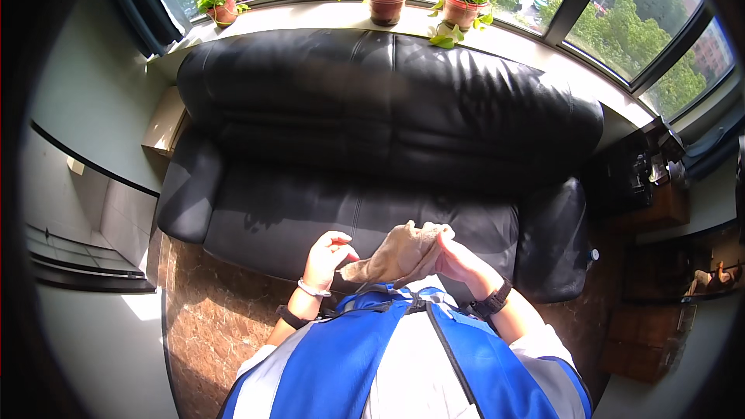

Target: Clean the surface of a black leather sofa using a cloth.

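Note:
A crumpled beige-brown cloth (396, 253) hangs in front of my body, above the front of the black leather sofa seat (279, 227). My right hand (463, 262) pinches its upper right edge between thumb and fingers. To the left of the cloth is my left hand (327, 256), its fingers loosely curled and apart with nothing seen in them. The cloth's lower left corner comes close to the left thumb, and I cannot tell whether they touch.
Potted plants with green leaves (385, 0) stand along the sunlit windowsill (320, 17) behind the sofa backrest (291, 81). A dark cabinet (617, 174) holding small items is past the right armrest (553, 238). Brown marble-patterned floor (215, 314) shows at left.

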### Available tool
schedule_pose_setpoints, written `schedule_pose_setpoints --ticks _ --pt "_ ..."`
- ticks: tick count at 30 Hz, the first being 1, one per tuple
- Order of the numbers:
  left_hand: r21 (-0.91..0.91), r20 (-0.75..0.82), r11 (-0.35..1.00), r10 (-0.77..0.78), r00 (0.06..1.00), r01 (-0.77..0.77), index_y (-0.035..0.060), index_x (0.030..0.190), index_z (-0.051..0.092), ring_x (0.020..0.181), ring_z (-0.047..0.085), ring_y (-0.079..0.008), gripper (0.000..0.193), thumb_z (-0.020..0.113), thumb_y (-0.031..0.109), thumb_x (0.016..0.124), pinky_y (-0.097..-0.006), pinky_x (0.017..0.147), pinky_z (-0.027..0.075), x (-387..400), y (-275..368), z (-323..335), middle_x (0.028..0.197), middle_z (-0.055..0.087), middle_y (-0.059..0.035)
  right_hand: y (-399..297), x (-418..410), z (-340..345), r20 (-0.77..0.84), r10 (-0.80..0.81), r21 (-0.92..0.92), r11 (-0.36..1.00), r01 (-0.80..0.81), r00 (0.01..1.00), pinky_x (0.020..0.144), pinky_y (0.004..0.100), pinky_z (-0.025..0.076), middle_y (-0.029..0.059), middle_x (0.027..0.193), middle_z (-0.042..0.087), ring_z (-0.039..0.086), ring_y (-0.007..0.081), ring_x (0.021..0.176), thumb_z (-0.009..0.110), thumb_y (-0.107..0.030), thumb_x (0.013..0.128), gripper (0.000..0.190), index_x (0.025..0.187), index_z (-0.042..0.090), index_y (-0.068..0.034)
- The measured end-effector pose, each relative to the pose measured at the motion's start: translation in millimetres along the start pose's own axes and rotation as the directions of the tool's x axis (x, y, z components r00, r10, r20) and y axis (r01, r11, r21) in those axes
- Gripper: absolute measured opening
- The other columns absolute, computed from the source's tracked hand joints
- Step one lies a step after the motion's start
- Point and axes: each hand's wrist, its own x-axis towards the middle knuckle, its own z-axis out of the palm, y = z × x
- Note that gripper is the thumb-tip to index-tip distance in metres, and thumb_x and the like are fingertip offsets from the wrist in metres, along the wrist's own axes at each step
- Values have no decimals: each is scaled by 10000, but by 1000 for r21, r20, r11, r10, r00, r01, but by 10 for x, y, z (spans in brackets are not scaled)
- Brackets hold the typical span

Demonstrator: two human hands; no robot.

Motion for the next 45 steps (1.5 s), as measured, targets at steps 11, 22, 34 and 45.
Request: schedule_pose_setpoints --ticks 11,22,34,45 --pt "514 381 841 -400 834 169 24 1228 400 1122 455 -225 616 691 227 724 -349 967 337 1178 -263 622 1186 503 -127 -756 455 -492 118 -62 38 998 58 991 975 351 301 78 1270 381 366 188 1172 630 -492 727 756 1281 320 -81" --pt "252 -225 962 -50 973 108 -3 1032 524 811 541 -138 255 552 132 817 -266 715 434 1628 -652 441 910 582 -23 -728 1249 -1737 -307 135 60 991 -122 942 792 337 472 90 1008 552 556 182 914 464 6 734 301 1028 516 -33" --pt "143 11 967 -215 977 211 6 1049 488 851 498 -120 230 495 141 862 -249 760 423 1833 -801 590 936 526 -44 -483 1173 -1795 -25 -139 -929 369 29 990 1000 381 286 205 1321 309 300 313 1235 708 -291 666 796 1310 293 -74" --pt "74 -353 971 -187 917 226 66 926 521 716 549 -120 89 475 85 852 -220 648 447 1881 -553 211 824 575 -50 -511 1849 -2150 -187 -420 -782 611 125 888 638 274 440 82 736 563 554 154 695 569 -154 786 170 878 469 -52"
